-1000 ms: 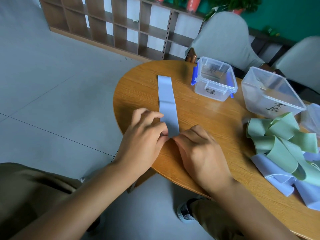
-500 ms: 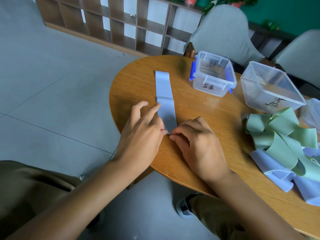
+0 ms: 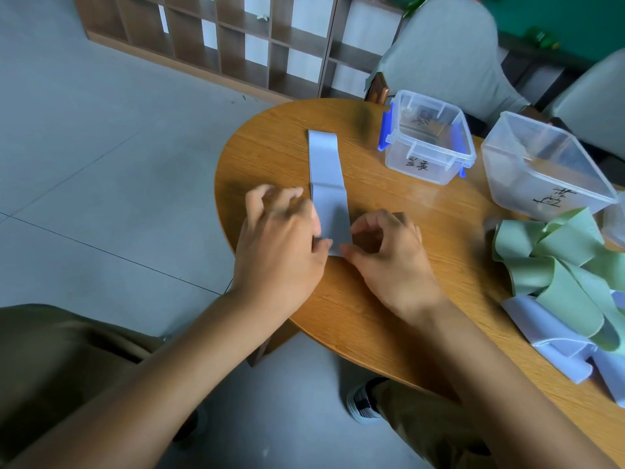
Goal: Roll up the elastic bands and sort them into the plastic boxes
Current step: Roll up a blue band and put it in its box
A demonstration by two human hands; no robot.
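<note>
The blue band [image 3: 328, 184] lies flat and straight on the tabletop [image 3: 399, 299], its far end toward the shelf, its near end just by the tabletop's near edge, between the two hands. The left hand [image 3: 280, 245] pinches the near left corner with thumb and forefinger, its other fingers spread and lifted; the right hand [image 3: 389, 252] pinches the near right corner, fingers curled in a narrow grip. The band looks thin, soft and light, a limp stretchy strip that will flop and spring open if let go, so the start of the roll is best taken at both near corners at once, turned tightly and kept pressed down as it goes. No turn shows yet, so rolling seems only about to begin. Right of the band stands the clipped box [image 3: 429, 140], and further right the larger box [image 3: 541, 167]; both look empty. Near the right hand's side of the band a loose heap of green bands [image 3: 568, 265] and more blue bands [image 3: 548, 340] waits.
</note>
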